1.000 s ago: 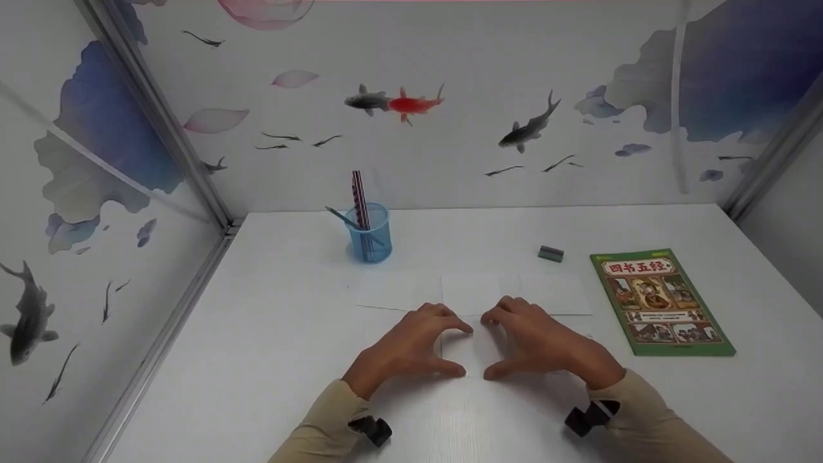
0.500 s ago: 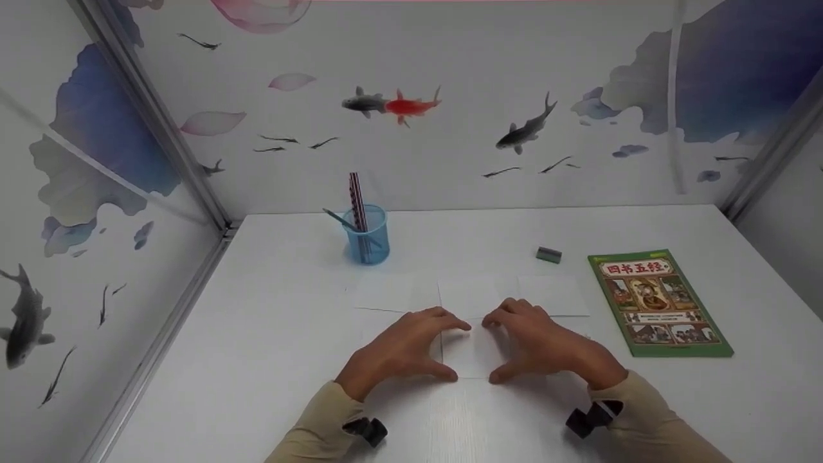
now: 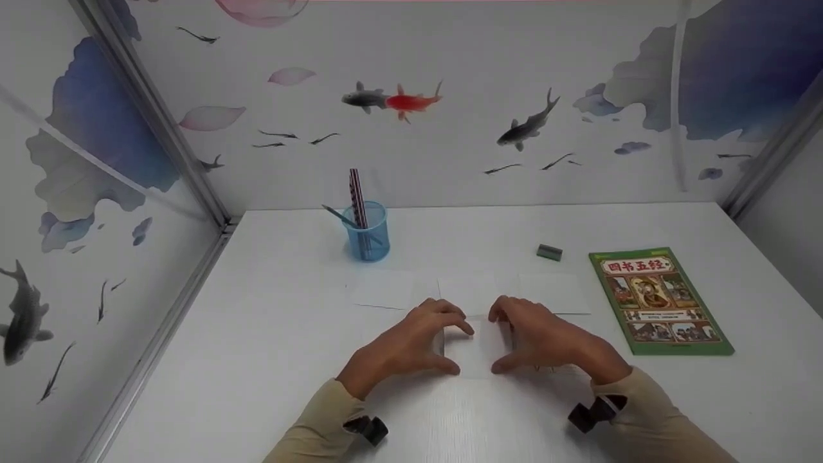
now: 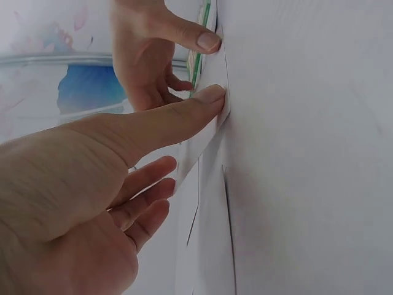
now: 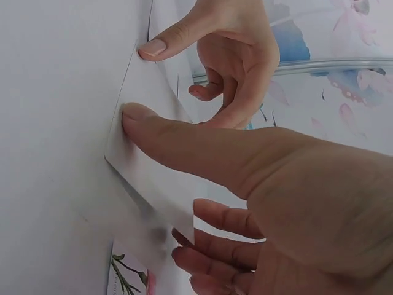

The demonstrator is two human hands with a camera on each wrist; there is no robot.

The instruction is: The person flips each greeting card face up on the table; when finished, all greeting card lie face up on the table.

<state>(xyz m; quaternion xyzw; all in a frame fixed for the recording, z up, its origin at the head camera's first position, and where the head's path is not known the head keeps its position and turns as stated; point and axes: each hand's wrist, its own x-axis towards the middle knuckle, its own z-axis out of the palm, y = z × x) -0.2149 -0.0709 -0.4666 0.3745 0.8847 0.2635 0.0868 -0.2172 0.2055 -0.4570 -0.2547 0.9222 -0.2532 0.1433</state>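
Note:
A white rectangular card [image 3: 476, 354] lies between my two hands, its blank side up. My left hand [image 3: 411, 341] holds its left part, thumb at the near edge and fingers toward the far edge. My right hand [image 3: 546, 341] grips the right part in the same way. In the right wrist view, the card [image 5: 153, 184] stands slightly off the surface at its corner, with the fingers partly under its far edge. Beyond my hands lie more white cards, among them a middle card [image 3: 469, 292] and a right card [image 3: 553, 292].
A blue pen cup [image 3: 368, 241] with striped pencils stands at the back left. A dark green eraser-like block [image 3: 550, 252] lies behind the right card. A green-bordered book [image 3: 662, 302] lies to the right. A flower picture [image 5: 126, 273] shows near my right hand.
The thumbs were drawn apart a little and the card now looks slightly raised between my hands. My right fingertips have shifted slightly right. Objects on the table have stayed put.

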